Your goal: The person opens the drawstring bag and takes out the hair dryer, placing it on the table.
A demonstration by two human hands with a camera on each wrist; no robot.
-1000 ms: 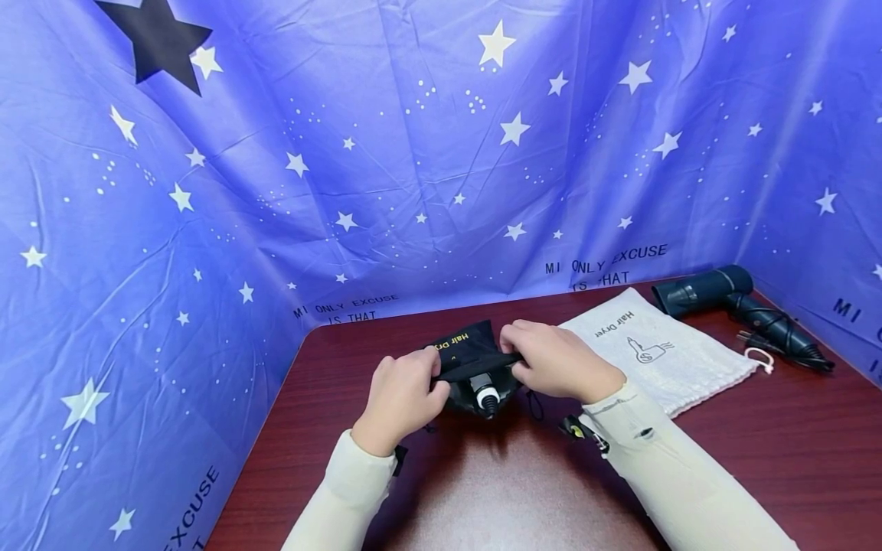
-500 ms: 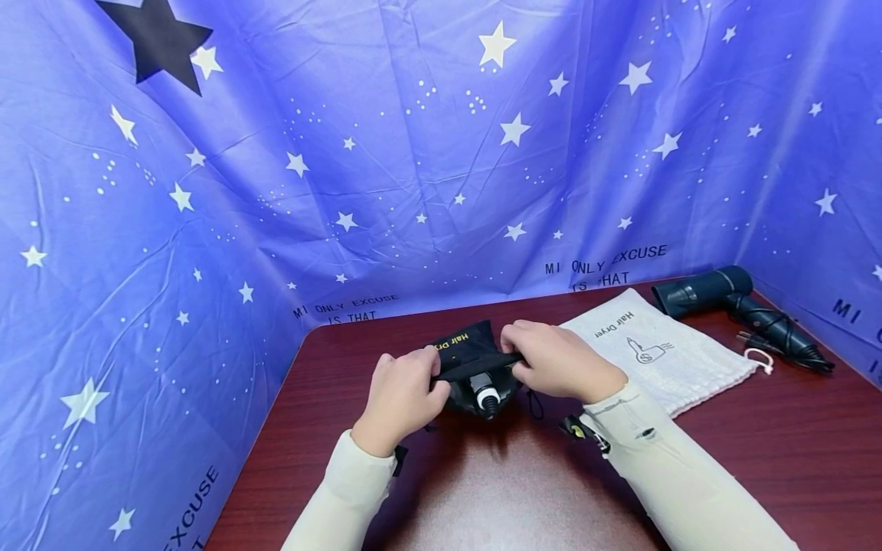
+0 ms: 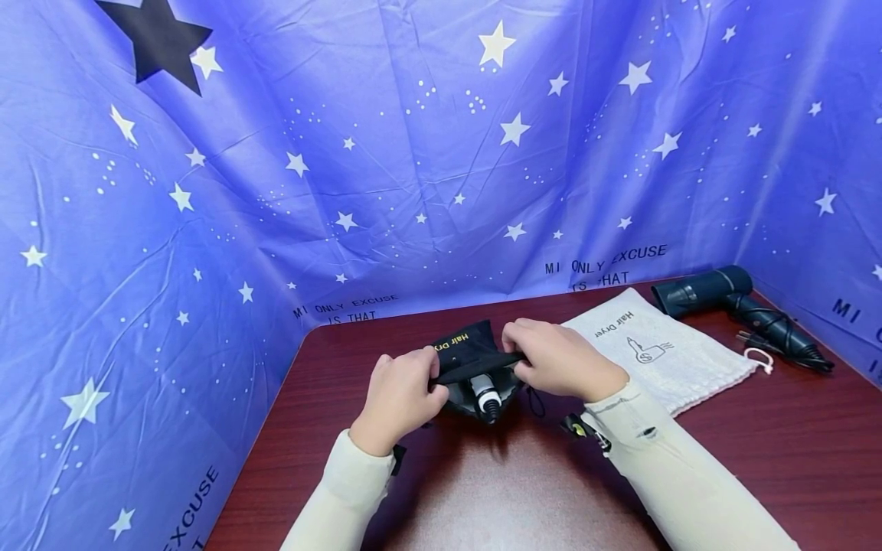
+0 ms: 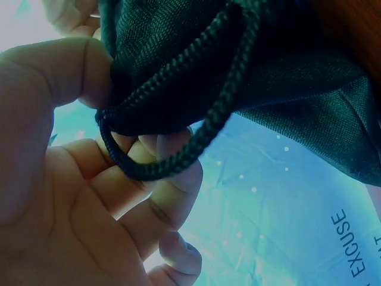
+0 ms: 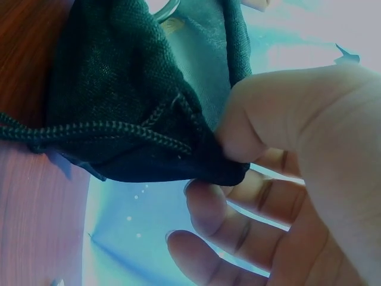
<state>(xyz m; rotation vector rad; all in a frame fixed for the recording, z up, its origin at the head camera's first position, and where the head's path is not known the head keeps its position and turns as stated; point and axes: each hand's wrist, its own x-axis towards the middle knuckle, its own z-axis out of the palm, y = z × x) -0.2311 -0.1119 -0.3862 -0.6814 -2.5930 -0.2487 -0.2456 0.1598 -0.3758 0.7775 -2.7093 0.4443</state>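
Note:
A black drawstring bag (image 3: 463,348) with yellow "Hair Dryer" lettering lies at the middle of the table, its mouth towards me. My left hand (image 3: 401,398) pinches the left corner of the mouth, and a loop of black drawstring (image 4: 205,128) hangs by its thumb and fingers in the left wrist view. At the opposite corner my right hand (image 3: 561,360) grips the hem between thumb and fingers. Out of the mouth pokes a grey handle end (image 3: 486,392) with a white ring and a black ribbed cord sleeve; the rest of it is hidden inside the bag.
To the right lies a white drawstring bag (image 3: 641,356) printed "Hair Dryer". Behind it, at the table's back right, is a dark folding hair dryer (image 3: 713,292) with its cord wrapped round the handle. A blue star-patterned curtain (image 3: 413,191) borders the dark red table (image 3: 779,467).
Both hands keep hold of the bag's mouth. The upper hem has lifted a little, and slightly more of the grey handle end shows.

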